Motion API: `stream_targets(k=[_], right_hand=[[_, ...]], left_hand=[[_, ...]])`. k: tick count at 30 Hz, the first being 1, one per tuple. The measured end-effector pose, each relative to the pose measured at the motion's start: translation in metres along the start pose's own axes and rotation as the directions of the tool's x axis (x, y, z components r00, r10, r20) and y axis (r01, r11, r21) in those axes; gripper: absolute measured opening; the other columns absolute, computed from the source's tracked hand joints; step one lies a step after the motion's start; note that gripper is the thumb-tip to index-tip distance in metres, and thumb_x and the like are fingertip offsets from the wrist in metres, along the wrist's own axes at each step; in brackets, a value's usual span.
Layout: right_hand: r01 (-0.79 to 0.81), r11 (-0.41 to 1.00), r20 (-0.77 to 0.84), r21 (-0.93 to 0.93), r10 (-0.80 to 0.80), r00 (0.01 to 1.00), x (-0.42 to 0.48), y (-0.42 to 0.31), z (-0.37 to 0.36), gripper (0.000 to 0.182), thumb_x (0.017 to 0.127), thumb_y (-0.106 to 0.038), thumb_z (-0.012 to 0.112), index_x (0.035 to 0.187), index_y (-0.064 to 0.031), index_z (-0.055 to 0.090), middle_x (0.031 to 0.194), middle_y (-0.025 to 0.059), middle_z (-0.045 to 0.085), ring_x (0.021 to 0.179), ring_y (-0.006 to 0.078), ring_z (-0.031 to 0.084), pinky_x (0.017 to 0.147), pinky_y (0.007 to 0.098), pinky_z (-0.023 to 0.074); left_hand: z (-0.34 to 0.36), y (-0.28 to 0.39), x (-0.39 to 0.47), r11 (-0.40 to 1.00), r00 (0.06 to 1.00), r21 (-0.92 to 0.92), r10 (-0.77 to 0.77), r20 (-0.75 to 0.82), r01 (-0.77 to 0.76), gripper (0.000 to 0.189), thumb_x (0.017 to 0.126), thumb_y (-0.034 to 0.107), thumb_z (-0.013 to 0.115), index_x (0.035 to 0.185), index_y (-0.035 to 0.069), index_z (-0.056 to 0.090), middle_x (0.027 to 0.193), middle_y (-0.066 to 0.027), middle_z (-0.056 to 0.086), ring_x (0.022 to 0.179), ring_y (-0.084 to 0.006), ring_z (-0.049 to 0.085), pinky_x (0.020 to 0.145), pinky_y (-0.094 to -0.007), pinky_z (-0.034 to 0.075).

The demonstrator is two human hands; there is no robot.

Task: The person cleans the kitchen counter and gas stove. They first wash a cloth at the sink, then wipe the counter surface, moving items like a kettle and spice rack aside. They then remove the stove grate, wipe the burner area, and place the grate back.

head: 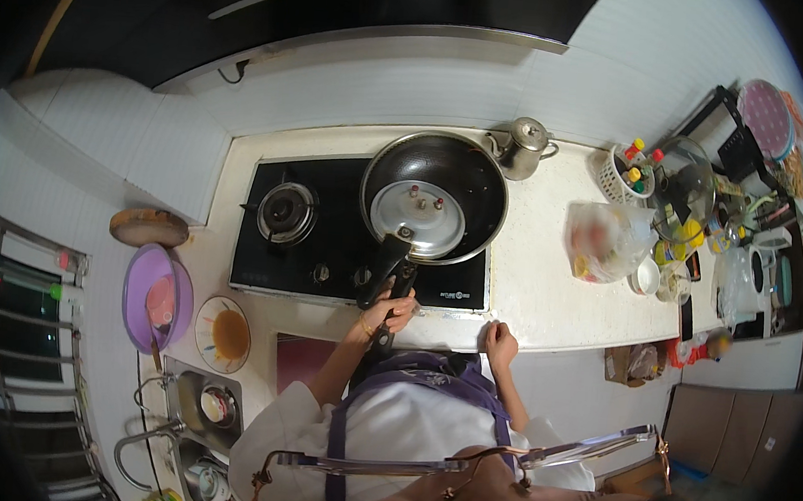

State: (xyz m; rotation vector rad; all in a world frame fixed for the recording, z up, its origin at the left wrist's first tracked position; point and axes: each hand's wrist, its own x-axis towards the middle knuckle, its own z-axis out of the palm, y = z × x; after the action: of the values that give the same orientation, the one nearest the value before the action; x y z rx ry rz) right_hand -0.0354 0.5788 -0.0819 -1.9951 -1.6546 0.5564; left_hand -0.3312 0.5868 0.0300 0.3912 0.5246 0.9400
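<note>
A black wok with a steel rim sits over the right side of the black glass gas hob. Inside it lies a silver pressure cooker lid, flat side tilted, with small red-tipped valves on top. The lid's black handle sticks out over the wok's near rim. My left hand is wrapped around the wok's long black handle, close beside the end of the lid handle; whether it touches that too is unclear. Loosely curled, my right hand rests at the counter's front edge with nothing visible in it.
A metal kettle stands right of the wok, near a white basket of bottles and a plastic bag. Leftward are the second burner, a purple basin, a plate of brown liquid and the sink.
</note>
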Motion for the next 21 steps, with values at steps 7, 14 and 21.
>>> stream_targets(k=[7, 14, 21], right_hand=[[0.095, 0.97, 0.264, 0.223, -0.154, 0.952, 0.012, -0.021, 0.0, 0.027, 0.086, -0.027, 0.056, 0.076, -0.0027, 0.062, 0.056, 0.0114, 0.058, 0.049, 0.0194, 0.056, 0.049, 0.0336, 0.0416], [0.468, 0.822, 0.447, 0.325, -0.569, 0.69, 0.017, -0.057, 0.017, 0.019, 0.083, -0.022, 0.059, 0.084, -0.0055, 0.066, 0.066, 0.013, 0.062, 0.054, 0.0241, 0.059, 0.051, 0.0346, 0.0451], [0.591, 0.632, 0.498, 0.501, -0.769, 0.401, 0.006, -0.092, 0.031, 0.013, 0.081, -0.019, 0.061, 0.081, -0.0059, 0.064, 0.068, 0.0134, 0.061, 0.055, 0.0277, 0.06, 0.052, 0.0348, 0.0461]], left_hand=[[0.0, -0.007, 0.001, 1.0, 1.0, 0.001, -0.003, 0.012, 0.003, 0.018, 0.092, 0.02, 0.051, 0.078, 0.013, 0.042, 0.055, 0.0043, 0.035, 0.037, -0.0062, 0.035, 0.034, -0.0218, 0.029], [0.002, -0.013, 0.001, 0.998, 0.996, -0.051, 0.039, -0.078, -0.043, 0.021, 0.094, 0.021, 0.046, 0.105, 0.004, 0.048, 0.062, -0.0004, 0.044, 0.039, -0.0084, 0.04, 0.036, -0.0238, 0.036], [0.003, -0.032, 0.004, 0.954, 0.973, -0.227, 0.159, -0.167, -0.195, 0.044, 0.097, 0.032, 0.036, 0.128, 0.002, 0.04, 0.091, -0.0162, 0.058, 0.07, -0.0219, 0.058, 0.067, -0.0338, 0.05]])
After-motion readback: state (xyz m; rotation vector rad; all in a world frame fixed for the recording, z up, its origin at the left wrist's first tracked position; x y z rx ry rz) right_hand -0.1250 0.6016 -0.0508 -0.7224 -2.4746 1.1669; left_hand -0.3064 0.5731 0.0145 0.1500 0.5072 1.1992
